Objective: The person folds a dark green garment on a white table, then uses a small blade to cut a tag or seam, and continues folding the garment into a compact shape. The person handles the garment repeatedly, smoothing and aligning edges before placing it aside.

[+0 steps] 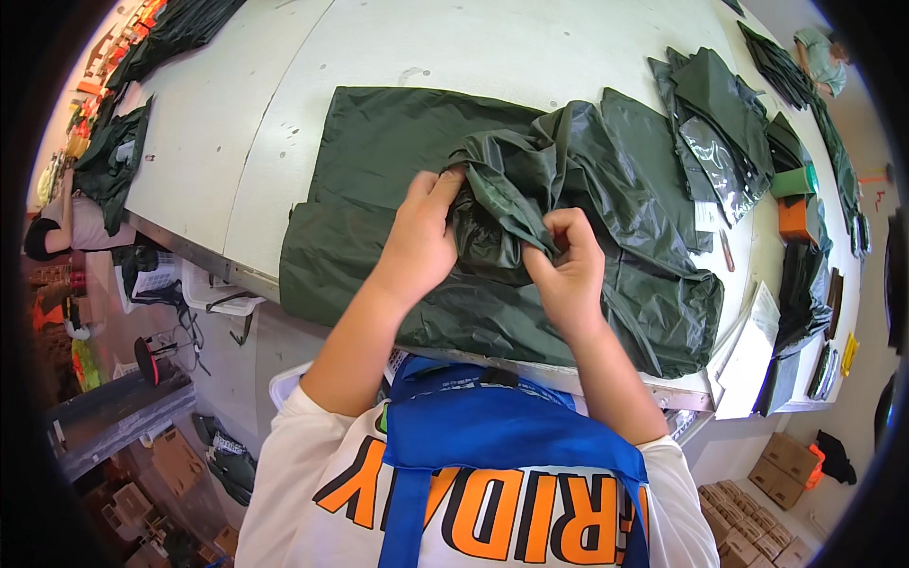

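Dark green waterproof fabric point(407, 123), which looks like a garment, lies spread over the near part of the white table. Its middle is bunched up between my hands, with a fold opened toward me and a shiny inner side showing. My left hand point(426, 222) pinches the left edge of that opening, thumb and fingers closed on the cloth. On the right side of the same fold, my right hand point(570, 265) grips the edge between thumb and curled fingers. Wrinkled, glossy cloth spreads out right of my right hand.
Folded dark green pieces in clear plastic point(720, 142) lie at the right, near a green tape roll point(793, 181) and an orange box point(798, 218). White paper sheets point(748, 355) rest at the near right edge. A person point(76, 227) is at the far left, another point(822, 59) at the far right.
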A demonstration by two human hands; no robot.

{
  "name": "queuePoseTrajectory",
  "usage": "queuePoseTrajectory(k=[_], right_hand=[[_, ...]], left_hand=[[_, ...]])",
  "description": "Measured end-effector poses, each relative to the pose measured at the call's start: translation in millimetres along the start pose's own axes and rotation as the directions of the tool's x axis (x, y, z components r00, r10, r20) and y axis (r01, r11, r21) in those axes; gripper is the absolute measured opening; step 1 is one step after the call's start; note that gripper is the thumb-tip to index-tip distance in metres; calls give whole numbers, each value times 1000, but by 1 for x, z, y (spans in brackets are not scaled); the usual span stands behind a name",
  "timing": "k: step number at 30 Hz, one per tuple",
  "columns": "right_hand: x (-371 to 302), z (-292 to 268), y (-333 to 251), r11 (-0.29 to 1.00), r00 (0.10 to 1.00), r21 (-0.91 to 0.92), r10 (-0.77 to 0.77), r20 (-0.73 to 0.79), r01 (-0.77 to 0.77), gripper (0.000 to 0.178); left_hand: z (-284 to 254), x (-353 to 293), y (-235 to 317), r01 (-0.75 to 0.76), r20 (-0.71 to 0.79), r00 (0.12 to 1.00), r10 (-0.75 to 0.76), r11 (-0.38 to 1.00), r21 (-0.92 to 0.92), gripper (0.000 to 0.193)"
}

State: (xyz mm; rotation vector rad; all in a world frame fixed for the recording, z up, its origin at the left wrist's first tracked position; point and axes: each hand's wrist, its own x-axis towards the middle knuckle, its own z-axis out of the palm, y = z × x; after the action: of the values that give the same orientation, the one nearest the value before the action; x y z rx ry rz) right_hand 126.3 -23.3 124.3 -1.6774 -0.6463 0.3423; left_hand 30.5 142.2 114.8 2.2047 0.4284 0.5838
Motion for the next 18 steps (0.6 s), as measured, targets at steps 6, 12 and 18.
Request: queuePoseTrajectory(k=[6,12,18], right_hand=[[74,-70,62,718,966,-664,-258,28,211,45],[60,-39,-1,971,972,-49,-231,39,233,34],[58,-6,-45,925,923,-64,-367,112,376,41]], left_hand=[[-49,25,24,441,327,864,-384,890,-119,77],[-38,17,8,-33,85,996,24,994,107,68],[-27,14,37,87,122,987,-101,990,110,70]])
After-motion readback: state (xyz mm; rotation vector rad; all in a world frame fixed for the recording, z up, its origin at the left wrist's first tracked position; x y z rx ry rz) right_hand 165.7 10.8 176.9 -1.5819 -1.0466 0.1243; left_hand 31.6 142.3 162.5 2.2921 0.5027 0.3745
